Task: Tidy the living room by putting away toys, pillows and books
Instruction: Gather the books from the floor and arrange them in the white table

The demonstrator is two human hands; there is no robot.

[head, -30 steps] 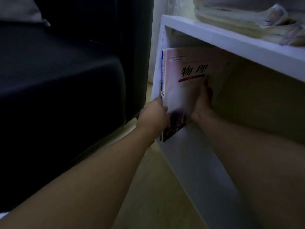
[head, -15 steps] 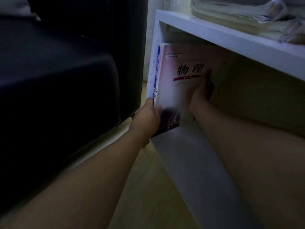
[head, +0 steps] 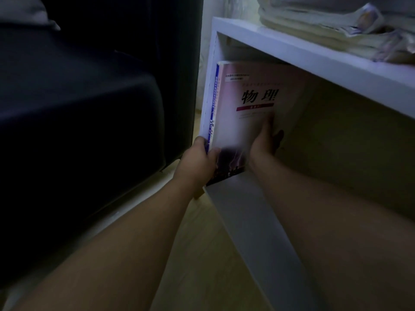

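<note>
A pink textbook with black characters and a dark lightning picture at its foot stands upright at the left end of a white shelf unit's lower compartment. A blue-spined book stands pressed against its left side. My left hand grips the books' lower spine corner at the shelf's front edge. My right hand lies flat against the pink cover, fingers reaching into the compartment.
A dark sofa fills the left, close to the shelf's left wall. Stacked papers and worn books lie on the shelf's top. Pale wood floor runs between sofa and shelf. The compartment's bottom board slopes toward me.
The books have slid further into the compartment and stand straighter against its left wall. My right hand has slipped lower on the cover; my left hand still holds the lower corner.
</note>
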